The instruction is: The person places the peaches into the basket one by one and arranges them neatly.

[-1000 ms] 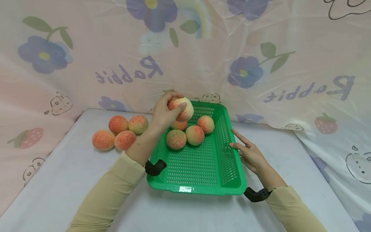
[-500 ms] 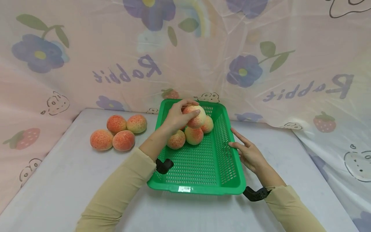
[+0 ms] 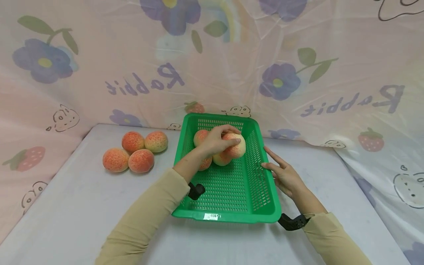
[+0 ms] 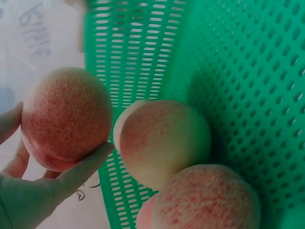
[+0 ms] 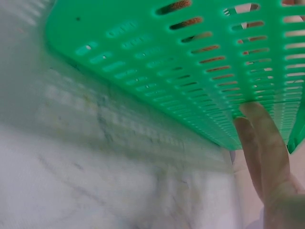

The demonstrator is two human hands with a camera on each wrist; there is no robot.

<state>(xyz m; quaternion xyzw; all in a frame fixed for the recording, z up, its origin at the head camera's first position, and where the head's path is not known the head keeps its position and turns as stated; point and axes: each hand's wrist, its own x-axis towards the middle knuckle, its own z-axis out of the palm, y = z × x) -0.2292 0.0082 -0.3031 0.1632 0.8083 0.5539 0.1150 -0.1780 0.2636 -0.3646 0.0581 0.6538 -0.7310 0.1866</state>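
My left hand (image 3: 216, 140) grips a peach (image 3: 237, 147) over the far part of a green basket (image 3: 226, 216). In the left wrist view, fingers and thumb lie around this peach (image 4: 66, 119), beside other peaches (image 4: 164, 143). Below and beside the hand, peaches in the basket (image 3: 200, 137) show only in part. My right hand (image 3: 286, 178) touches the basket's right side near the rim. Straight fingers (image 5: 267, 148) rest against the slotted outer wall (image 5: 190, 71) in the right wrist view, where the thumb cannot be made out.
Several peaches (image 3: 132, 142) lie grouped on the white table (image 3: 82, 206), left of the basket. A printed cloth (image 3: 232, 73) hangs behind the table. The basket's near rim bears a small white label (image 3: 210, 216).
My left hand has carried the peach rightward and downward over the basket, covering a peach there. The right hand has stayed at the basket's right side.
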